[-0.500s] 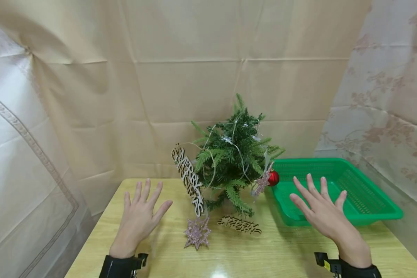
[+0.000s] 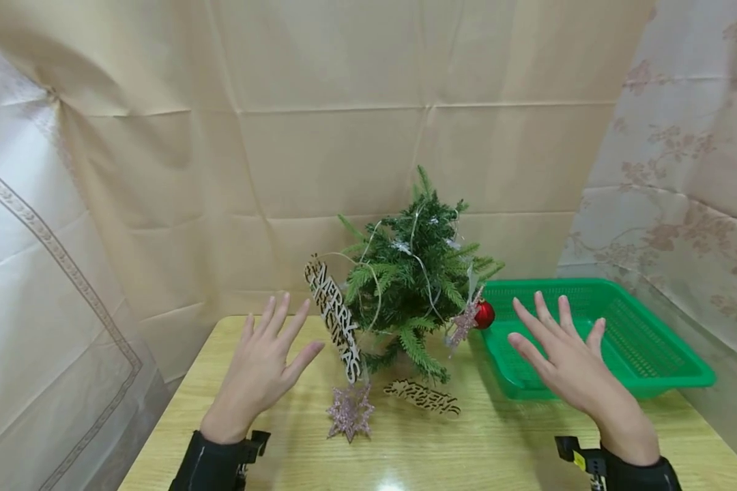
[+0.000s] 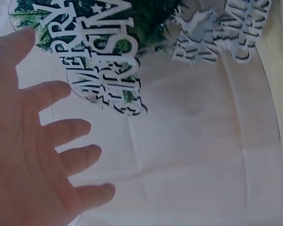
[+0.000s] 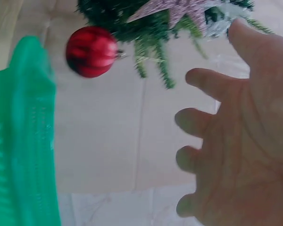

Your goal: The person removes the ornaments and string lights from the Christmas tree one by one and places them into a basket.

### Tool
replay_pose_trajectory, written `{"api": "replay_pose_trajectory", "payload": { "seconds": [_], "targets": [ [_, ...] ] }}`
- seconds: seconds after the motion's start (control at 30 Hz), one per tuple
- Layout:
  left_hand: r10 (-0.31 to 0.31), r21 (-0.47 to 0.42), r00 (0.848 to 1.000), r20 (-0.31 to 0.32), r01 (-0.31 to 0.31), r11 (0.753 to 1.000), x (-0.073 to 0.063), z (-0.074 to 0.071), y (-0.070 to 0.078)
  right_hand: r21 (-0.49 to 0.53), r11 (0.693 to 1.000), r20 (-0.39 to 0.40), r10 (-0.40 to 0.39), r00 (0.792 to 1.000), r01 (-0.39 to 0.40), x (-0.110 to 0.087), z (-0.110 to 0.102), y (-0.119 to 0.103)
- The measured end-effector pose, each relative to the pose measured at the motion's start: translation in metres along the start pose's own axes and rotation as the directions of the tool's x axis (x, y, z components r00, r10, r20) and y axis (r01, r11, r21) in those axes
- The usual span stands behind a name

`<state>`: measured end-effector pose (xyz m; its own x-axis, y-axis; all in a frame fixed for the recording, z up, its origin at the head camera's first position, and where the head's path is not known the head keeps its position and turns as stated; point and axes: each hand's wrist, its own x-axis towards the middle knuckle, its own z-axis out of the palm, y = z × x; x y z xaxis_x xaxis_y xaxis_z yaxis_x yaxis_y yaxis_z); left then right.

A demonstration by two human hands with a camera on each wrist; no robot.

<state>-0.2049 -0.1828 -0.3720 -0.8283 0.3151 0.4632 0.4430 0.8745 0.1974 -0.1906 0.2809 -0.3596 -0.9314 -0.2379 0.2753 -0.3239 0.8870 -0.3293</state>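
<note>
A small green Christmas tree [image 2: 411, 273] stands mid-table, wound with a pale light string. A wooden Merry Christmas sign [image 2: 334, 314] hangs on its left side; a pinkish glitter star [image 2: 465, 322] and a red ball ornament [image 2: 484, 314] hang on the right. My left hand [image 2: 261, 372] is held with fingers spread beside the hanging sign, holding nothing. My right hand [image 2: 574, 365] is likewise spread and bare, in front of the basket. In the right wrist view, the red ball [image 4: 91, 52] shows beyond the right fingertips.
Another glitter star [image 2: 350, 411] is low in front of the tree, below the hanging sign. A second Merry Christmas sign [image 2: 422, 397] lies on the wooden table [image 2: 442, 453]. The green plastic basket [image 2: 657, 341] stands at the right. Beige cloth [image 2: 282, 157] hangs behind.
My left hand has moved up and to the right, nearer the hanging sign. My right hand has risen slightly and shifted a little left. Both stay spread; the tree looks the same.
</note>
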Motion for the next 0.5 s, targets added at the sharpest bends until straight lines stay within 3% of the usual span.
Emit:
{"api": "replay_pose_trajectory", "payload": {
  "seconds": [0.07, 0.13, 0.17, 0.23, 0.3, 0.37, 0.5],
  "targets": [
    [0.013, -0.120, 1.000, -0.008, -0.013, 0.993, 0.003, 0.000, -0.001, 0.017, 0.999, -0.076, -0.050, 0.996, 0.051, 0.001, -0.004, -0.006],
    [0.008, -0.258, 1.000, -0.011, -0.011, 0.966, 0.007, 0.002, -0.005, 0.043, 0.993, -0.177, -0.101, 0.979, 0.110, 0.002, -0.007, -0.016],
    [-0.001, -0.320, 1.000, -0.011, -0.003, 0.947, 0.010, 0.004, -0.008, 0.056, 0.988, -0.238, -0.125, 0.963, 0.142, 0.003, -0.008, -0.022],
    [-0.023, -0.422, 1.000, -0.012, 0.016, 0.907, 0.015, 0.006, -0.016, 0.081, 0.973, -0.370, -0.174, 0.913, 0.218, 0.004, -0.009, -0.035],
    [-0.040, -0.475, 0.999, -0.010, 0.031, 0.879, 0.021, 0.009, -0.024, 0.094, 0.948, -0.490, -0.221, 0.843, 0.303, 0.007, -0.010, -0.050],
    [-0.052, -0.509, 0.999, -0.006, 0.042, 0.860, 0.026, 0.010, -0.030, 0.077, 0.913, -0.599, -0.278, 0.751, 0.400, 0.012, -0.010, -0.066],
    [-0.065, -0.595, 0.998, 0.026, 0.067, 0.801, 0.038, 0.009, -0.036, 0.001, 0.830, -0.715, -0.390, 0.581, 0.558, 0.025, -0.011, -0.095]
  ]
}}
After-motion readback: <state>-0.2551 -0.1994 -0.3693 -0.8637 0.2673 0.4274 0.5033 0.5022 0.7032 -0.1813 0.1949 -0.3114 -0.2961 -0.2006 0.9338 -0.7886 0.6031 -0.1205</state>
